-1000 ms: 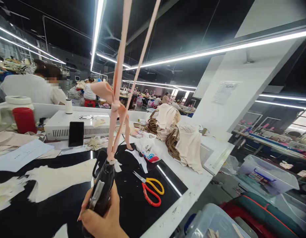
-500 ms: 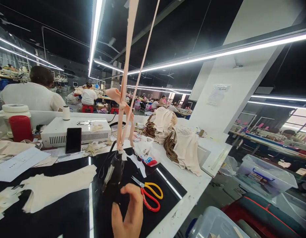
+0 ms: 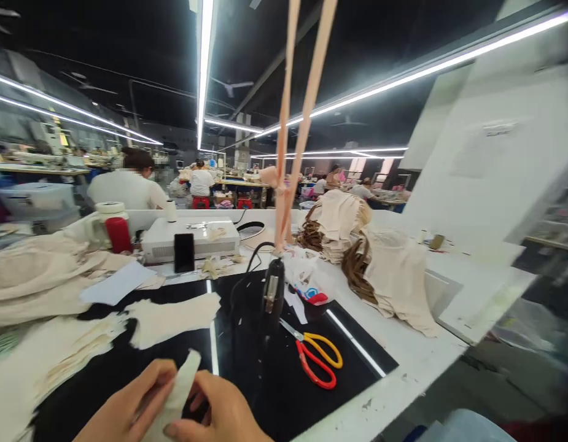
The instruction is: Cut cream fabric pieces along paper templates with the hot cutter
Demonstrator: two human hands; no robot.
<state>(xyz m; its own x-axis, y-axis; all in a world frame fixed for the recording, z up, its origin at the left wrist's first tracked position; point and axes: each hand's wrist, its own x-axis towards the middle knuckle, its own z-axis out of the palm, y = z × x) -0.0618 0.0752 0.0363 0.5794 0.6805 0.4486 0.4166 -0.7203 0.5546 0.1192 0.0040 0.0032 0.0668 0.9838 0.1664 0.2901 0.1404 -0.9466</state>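
At the bottom of the view, my left hand [image 3: 136, 402] and my right hand [image 3: 221, 408] both grip a cream fabric piece [image 3: 185, 380], with its narrow tip sticking up between them. Another cream piece [image 3: 173, 319] lies flat on the black board [image 3: 284, 393] just beyond. A black handheld tool [image 3: 273, 291] hangs from peach fabric strips [image 3: 284, 202] over the board. To the right of my right hand lie scissors [image 3: 318, 359] with one red and one yellow handle. Stacked cream pieces [image 3: 67, 356] are left of my left hand.
Behind the board stand a white box [image 3: 191, 239], a phone [image 3: 184, 252] and a red cup [image 3: 118, 234]. Bundled cream fabric [image 3: 394, 270] with brown parts sits at the right. A person in white [image 3: 127, 187] sits beyond the table.
The view has turned left. My left hand has come into view, and my right hand, earlier empty and raised near the black tool, now grips cream fabric with it.
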